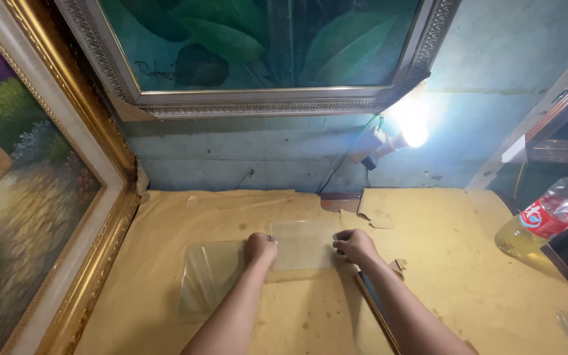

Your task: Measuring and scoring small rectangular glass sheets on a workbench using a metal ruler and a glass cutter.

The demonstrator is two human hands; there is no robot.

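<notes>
At my far left a landscape painting in a wide gilt frame is leaning against the wall, its lower edge standing on the yellow-brown paper-covered tabletop. Just right of it, a clear sheet of glass is lying flat on the paper, and a second, smaller clear pane is lying on top with its left edge overlapping the first. I am resting my left hand on the near left corner of that smaller pane, fingers curled under into a loose fist and knuckles pressing down, so nothing is being pinched there as far as I can tell. Above, a silver-framed painting of green leaves is hanging on the pale blue wall. My right hand is sitting at the pane's right edge, fingers bent and drawn close together, the tips touching the glass edge; whether they are gripping it or only pressing I cannot tell. A thin dark strip is lying under my right forearm, running toward me. Behind it a bare lit bulb is glaring from its socket at the wall. At the far right a plastic bottle with yellowish liquid is lying tilted at the table's edge
</notes>
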